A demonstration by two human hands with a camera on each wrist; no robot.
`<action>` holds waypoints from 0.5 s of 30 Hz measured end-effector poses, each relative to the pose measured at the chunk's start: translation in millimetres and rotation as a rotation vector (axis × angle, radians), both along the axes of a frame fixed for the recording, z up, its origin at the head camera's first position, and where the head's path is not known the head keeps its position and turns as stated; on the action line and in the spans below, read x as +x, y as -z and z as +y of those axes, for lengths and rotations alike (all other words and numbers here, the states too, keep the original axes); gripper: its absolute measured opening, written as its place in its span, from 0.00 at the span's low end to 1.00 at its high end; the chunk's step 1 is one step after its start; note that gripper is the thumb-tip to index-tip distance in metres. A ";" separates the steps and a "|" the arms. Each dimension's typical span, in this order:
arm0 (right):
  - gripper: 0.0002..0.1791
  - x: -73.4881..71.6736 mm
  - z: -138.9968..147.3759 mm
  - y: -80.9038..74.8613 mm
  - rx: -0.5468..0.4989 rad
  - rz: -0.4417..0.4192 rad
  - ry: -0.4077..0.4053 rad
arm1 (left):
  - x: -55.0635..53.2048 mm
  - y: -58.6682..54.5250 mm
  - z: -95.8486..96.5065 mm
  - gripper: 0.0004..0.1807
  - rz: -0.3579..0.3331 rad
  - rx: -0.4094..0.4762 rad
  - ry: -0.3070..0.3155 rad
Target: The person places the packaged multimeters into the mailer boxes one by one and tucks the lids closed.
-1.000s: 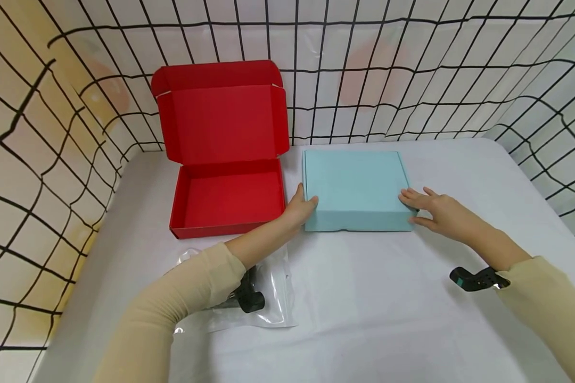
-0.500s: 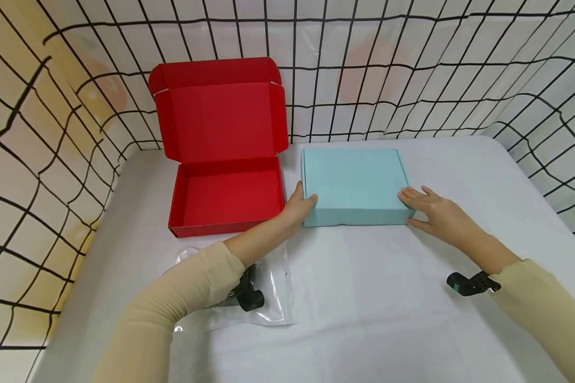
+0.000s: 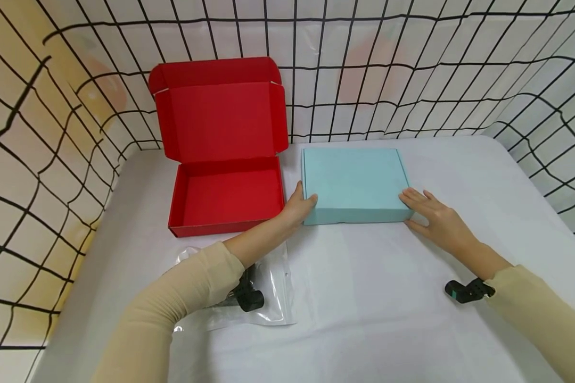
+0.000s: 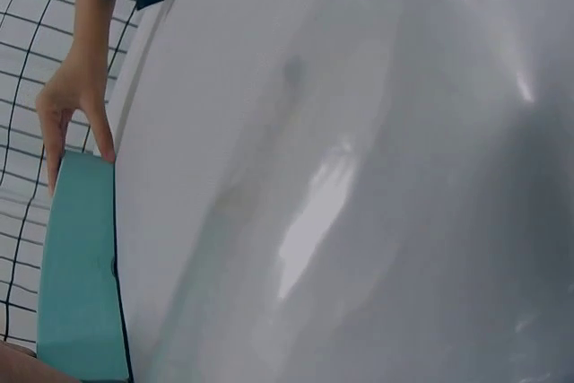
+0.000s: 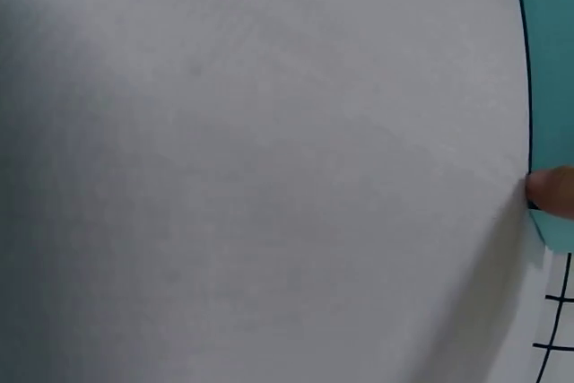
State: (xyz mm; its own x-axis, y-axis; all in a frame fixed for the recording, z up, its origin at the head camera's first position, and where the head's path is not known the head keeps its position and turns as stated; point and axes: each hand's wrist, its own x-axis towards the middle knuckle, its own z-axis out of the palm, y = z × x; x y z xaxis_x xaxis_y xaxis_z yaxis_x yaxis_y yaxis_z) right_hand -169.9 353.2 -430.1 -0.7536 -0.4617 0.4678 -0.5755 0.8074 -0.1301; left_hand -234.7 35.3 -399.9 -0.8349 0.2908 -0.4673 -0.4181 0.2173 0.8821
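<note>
A closed light-blue cardboard box (image 3: 356, 178) lies on the white table. My left hand (image 3: 297, 207) holds its left end, thumb on the front top corner and fingers along the side. At the opposite end, my right hand (image 3: 436, 218) grips the front corner, with fingers over the top edge and thumb low at the front. In the left wrist view, the right hand (image 4: 76, 91) straddles the end of the box (image 4: 82, 266). The right wrist view shows only a thumb (image 5: 552, 191) against the box's corner (image 5: 552, 69).
An open red box (image 3: 227, 194) stands left of the blue one, its lid leaning back. A clear plastic bag (image 3: 275, 298) lies partly under the left forearm. Black wire mesh (image 3: 345, 106) borders the table (image 3: 364, 298) at the back and sides.
The blue box's lower front edge has shifted slightly backward and its front face looks shorter. My right hand has turned a little with its wrist drawn nearer; the left hand stays on its end.
</note>
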 end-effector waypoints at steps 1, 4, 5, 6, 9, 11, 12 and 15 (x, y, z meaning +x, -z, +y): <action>0.42 0.2 0.2 1.6 -0.011 0.009 -0.006 | 0.1 0.2 0.1 0.38 0.004 0.001 0.002; 0.31 -1.8 0.3 5.2 -0.033 0.075 -0.027 | 0.4 1.2 0.2 0.38 0.013 0.014 -0.001; 0.28 -2.7 0.2 5.9 -0.038 0.099 -0.033 | 0.5 1.3 0.1 0.38 0.020 0.016 -0.001; 0.27 -3.6 0.0 6.3 -0.042 0.121 -0.039 | 0.4 1.4 0.0 0.38 0.027 0.018 -0.001; 0.26 -5.0 -0.9 7.0 -0.063 0.138 -0.039 | 0.2 1.8 -0.8 0.38 0.031 0.023 -0.003; 0.28 -3.6 -2.4 7.0 -0.109 0.103 -0.023 | -0.1 2.2 -0.9 0.38 0.031 0.019 -0.004; 0.31 -2.6 -3.3 7.1 -0.142 0.076 -0.002 | -0.2 2.6 -0.6 0.38 0.029 0.013 -0.004; 0.35 3.0 -7.7 6.6 -0.268 -0.055 0.097 | 0.0 4.8 1.0 0.38 0.022 -0.025 0.012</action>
State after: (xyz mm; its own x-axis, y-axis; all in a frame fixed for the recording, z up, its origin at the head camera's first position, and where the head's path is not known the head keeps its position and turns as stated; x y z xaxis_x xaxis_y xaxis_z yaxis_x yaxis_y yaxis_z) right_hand -167.0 345.5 -436.8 -0.8160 -0.2520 0.5203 -0.4835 0.7909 -0.3752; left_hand -234.8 36.3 -404.7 -0.8416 0.2888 -0.4565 -0.3961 0.2445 0.8850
